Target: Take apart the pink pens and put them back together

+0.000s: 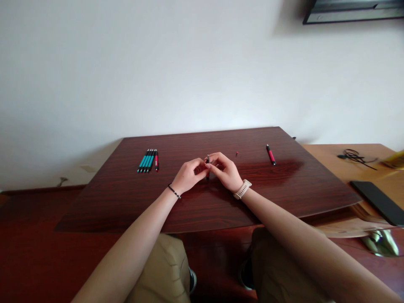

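Both hands meet over the middle of the dark wooden table (202, 210). Between them is a pen (208, 173), dark with some red and a silver tip pointing away from me. My left hand (187, 174) is closed, its thumb and fingertips pinching the pen. From the other side my right hand (226, 171) also grips it, the fingers curled around its far part. Part of the pen is hidden by my fingers. To the right of my right hand lies a tiny red piece (237, 153), too small to name.
On the left, several teal pens (147, 160) lie in a row beside a red pen (157, 160). Another red pen (270, 155) rests on the right. A lighter side table (318, 155) holds a black cable (355, 155) and a black flat object (378, 202).
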The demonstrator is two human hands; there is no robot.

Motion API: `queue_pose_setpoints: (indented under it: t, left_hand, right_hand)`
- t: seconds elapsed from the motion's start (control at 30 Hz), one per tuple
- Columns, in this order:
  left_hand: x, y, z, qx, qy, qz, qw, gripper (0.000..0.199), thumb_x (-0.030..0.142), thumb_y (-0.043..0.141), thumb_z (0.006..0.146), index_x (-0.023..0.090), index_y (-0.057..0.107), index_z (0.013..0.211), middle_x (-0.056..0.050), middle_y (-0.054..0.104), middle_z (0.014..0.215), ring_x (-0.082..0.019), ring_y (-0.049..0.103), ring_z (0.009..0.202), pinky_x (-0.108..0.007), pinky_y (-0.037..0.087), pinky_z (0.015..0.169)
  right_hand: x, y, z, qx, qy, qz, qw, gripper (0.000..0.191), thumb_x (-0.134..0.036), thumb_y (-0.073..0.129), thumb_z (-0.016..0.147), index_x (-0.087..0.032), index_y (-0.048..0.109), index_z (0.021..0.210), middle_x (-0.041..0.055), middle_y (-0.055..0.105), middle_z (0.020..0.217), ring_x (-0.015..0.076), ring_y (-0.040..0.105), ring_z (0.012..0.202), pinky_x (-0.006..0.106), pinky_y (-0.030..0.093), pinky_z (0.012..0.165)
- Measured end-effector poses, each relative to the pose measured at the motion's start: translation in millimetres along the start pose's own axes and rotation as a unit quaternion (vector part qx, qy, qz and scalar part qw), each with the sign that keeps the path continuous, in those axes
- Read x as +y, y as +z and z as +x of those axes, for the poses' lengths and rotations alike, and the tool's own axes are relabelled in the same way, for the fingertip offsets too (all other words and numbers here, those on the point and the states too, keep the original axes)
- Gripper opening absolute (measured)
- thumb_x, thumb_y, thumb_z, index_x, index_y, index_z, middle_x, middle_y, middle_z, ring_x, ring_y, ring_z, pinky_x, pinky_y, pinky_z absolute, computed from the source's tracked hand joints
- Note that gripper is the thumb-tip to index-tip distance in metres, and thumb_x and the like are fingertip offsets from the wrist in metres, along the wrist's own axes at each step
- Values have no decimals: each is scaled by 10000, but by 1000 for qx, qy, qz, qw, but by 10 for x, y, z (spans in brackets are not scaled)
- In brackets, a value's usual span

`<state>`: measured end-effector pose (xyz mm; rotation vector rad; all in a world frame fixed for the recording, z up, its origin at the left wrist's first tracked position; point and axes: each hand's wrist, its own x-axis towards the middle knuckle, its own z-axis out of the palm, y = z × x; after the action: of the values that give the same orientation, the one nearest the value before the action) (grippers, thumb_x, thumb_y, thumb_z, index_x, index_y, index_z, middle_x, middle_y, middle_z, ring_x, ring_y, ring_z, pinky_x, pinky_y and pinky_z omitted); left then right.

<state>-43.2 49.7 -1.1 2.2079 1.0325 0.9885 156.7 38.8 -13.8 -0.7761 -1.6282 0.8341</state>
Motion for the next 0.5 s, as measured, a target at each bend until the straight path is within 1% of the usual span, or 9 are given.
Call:
queue_pose_setpoints:
  t: [0.07, 0.13, 0.2, 0.27, 0.3, 0.33, 0.4, 0.5]
  left_hand:
    - [3, -5, 0, 0, 5, 3, 1000, 203, 360, 666, 1006, 195, 668, 887, -17, 713, 860, -169, 643, 765, -287, 489, 736]
    - [-3, -5, -2, 1, 3, 1, 1000, 209, 371, 673, 1004, 196, 673, 891, -15, 715, 859, -166, 638, 758, -286, 485, 728]
    - [-13, -2, -4, 3, -3, -1, 1000, 216, 397, 690, 997, 198, 684, 914, -19, 723, 868, -169, 637, 748, -288, 488, 716]
    - [-20, 1, -4, 2, -7, -2, 1000, 207, 402, 697, 992, 198, 694, 956, -26, 731, 885, -175, 645, 754, -292, 498, 716]
    - [-19, 2, -4, 1, -6, -2, 1000, 202, 396, 695, 993, 197, 693, 960, -27, 732, 887, -176, 648, 758, -293, 502, 721]
    - [-15, 1, -3, -1, -5, -1, 1000, 196, 388, 690, 995, 196, 689, 954, -27, 730, 886, -176, 651, 763, -293, 505, 730]
    - [-3, -1, -1, -1, -1, 0, 1000, 194, 373, 679, 1000, 195, 676, 923, -22, 723, 875, -171, 649, 763, -291, 505, 743]
    - [7, -4, 1, 0, 4, 2, 1000, 205, 367, 664, 1006, 193, 668, 898, -21, 719, 872, -171, 645, 772, -292, 504, 759]
  right_hand:
    - [10, 2, -1, 3, 12, 9, 1000, 277, -474, 765, 957, -239, 695, 1087, 59, 729, 1149, 185, 677, 859, 333, 572, 756]
    - [1, -3, -4, -3, 17, 10, 1000, 301, -482, 754, 965, -244, 696, 1141, 59, 735, 1157, 182, 675, 841, 332, 571, 745]
    - [-18, -13, -4, -13, 5, 3, 1000, 298, -491, 696, 1005, -254, 707, 1185, 72, 734, 1203, 205, 694, 924, 347, 582, 777]
    - [-26, -18, -1, -16, -14, -5, 1000, 279, -493, 650, 1034, -258, 726, 1162, 83, 724, 1248, 234, 699, 1047, 365, 589, 830]
    - [-23, -17, 1, -15, -19, -5, 1000, 269, -493, 651, 1033, -256, 731, 1131, 84, 721, 1253, 240, 697, 1076, 369, 590, 845]
    - [-16, -14, 4, -11, -17, -4, 1000, 261, -494, 667, 1024, -252, 731, 1101, 83, 721, 1246, 238, 698, 1067, 368, 590, 847]
    - [5, -3, 6, -3, -1, 2, 1000, 264, -495, 716, 992, -244, 719, 1072, 75, 727, 1212, 218, 701, 983, 355, 588, 823]
    - [20, 7, 3, 1, 21, 13, 1000, 311, -507, 767, 951, -239, 705, 1097, 60, 739, 1156, 189, 684, 863, 333, 580, 760]
